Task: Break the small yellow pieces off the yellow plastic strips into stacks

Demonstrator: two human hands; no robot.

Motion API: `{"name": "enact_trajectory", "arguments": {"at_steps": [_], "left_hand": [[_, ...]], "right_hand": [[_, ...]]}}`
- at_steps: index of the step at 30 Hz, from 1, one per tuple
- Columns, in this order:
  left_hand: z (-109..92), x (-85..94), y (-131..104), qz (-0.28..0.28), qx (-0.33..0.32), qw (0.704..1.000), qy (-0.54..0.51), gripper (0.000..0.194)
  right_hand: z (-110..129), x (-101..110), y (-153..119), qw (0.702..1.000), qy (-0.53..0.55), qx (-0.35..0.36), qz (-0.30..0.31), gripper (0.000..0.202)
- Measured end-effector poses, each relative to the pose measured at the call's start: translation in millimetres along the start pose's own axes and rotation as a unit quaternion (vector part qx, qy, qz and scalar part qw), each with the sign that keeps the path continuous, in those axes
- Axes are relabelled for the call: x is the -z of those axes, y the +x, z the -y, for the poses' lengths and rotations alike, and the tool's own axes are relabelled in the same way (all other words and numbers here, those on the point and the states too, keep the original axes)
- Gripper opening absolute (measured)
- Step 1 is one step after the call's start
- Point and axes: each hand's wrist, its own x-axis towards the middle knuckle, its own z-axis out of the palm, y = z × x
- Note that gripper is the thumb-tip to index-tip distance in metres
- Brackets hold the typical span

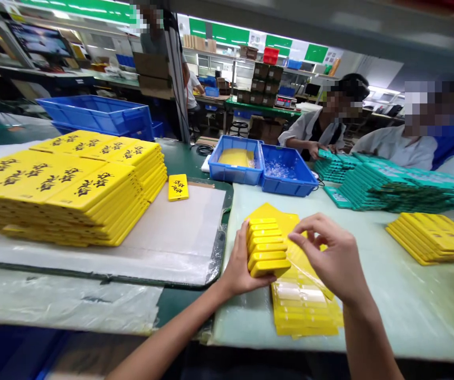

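My left hand [240,266] is wrapped round a stack of several yellow cases [266,247], held tilted above the table with their edges facing me. Just right of the stack is my right hand [325,250], its thumb and index finger drawn close together; whether something small is between them I cannot make out. Under both hands lie yellow sheets [306,311] with glossy strips, spread on the pale table cover. A single yellow case [178,187] with black lettering lies apart on the white board at the left.
Large stacks of yellow cases [72,184] fill the left. Blue bins [235,171] stand ahead, one holding yellow pieces. Teal stacks [385,184] and a smaller yellow stack [435,237] are at the right. Two people sit across the table; a metal post [177,79] rises behind.
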Motion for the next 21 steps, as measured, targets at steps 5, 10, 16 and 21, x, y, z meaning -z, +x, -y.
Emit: {"name": "enact_trajectory", "arguments": {"at_steps": [5, 10, 16, 21], "left_hand": [[-0.5, -0.4, -2.0, -0.007, 0.014, 1.0, 0.004, 0.143], [0.6, -1.8, -1.8, -0.011, 0.005, 1.0, -0.012, 0.143], [3.3, -2.0, -1.6, -0.009, 0.008, 1.0, -0.014, 0.146], [1.4, -1.3, -2.3, -0.005, 0.011, 1.0, -0.009, 0.143]], "right_hand": [[11.1, -20.7, 3.9, 0.98, 0.067, -0.001, 0.188, 0.009], [-6.7, -4.6, 9.6, 0.99, -0.047, 0.012, 0.135, 0.02], [-9.4, -1.8, 18.0, 0.998, 0.011, -0.005, 0.069, 0.008], [-8.3, -15.5, 14.8, 0.983, 0.018, 0.012, 0.18, 0.015]]}}
